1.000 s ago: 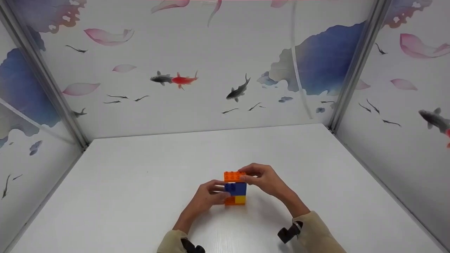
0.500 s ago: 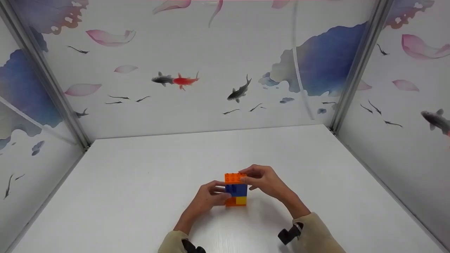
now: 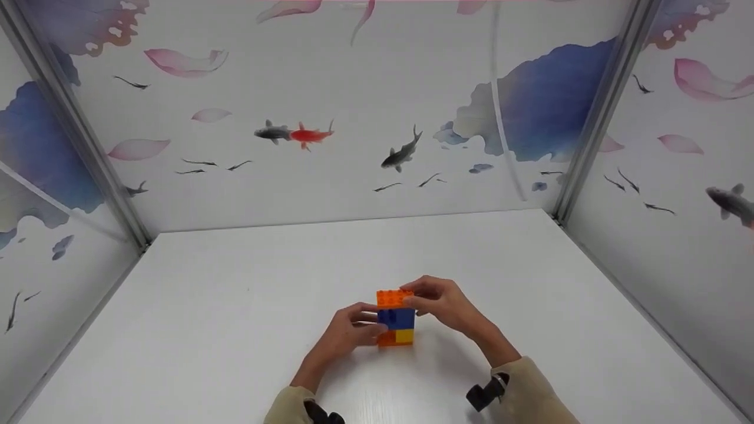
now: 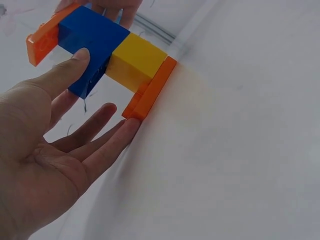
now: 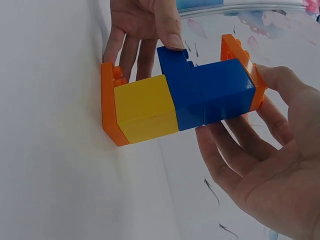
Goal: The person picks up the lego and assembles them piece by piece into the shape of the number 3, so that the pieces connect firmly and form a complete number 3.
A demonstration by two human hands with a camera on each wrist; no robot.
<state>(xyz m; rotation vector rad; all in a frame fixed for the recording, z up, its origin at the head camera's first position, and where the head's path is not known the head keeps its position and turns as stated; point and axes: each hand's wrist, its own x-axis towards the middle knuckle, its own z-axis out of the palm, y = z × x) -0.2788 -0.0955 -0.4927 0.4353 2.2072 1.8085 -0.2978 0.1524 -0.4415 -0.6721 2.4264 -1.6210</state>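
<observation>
A small upright tower of toy building bricks stands between the two hands. Its base is a flat orange brick point(image 5: 108, 107), with a yellow brick point(image 5: 146, 111) on it. Above come a longer blue brick point(image 5: 182, 97), jutting toward the left hand, and a shorter blue brick point(image 5: 225, 92). Another flat orange brick point(image 3: 389, 298) lies across the top and overhangs on the left side. My left hand point(image 3: 346, 328) pinches the jutting blue end between thumb and forefinger, other fingers spread near the base. My right hand point(image 3: 443, 301) grips the top orange brick at its right end.
The tower rests on a white tabletop point(image 3: 247, 282). Walls printed with fish and petals, such as the back wall point(image 3: 341, 188), enclose the table at the back and both sides. A black wrist camera point(image 3: 486, 393) sits at the right sleeve.
A second ago a thin light gap showed beneath the top orange brick; now it sits against the blue below. The hands keep almost the same place.
</observation>
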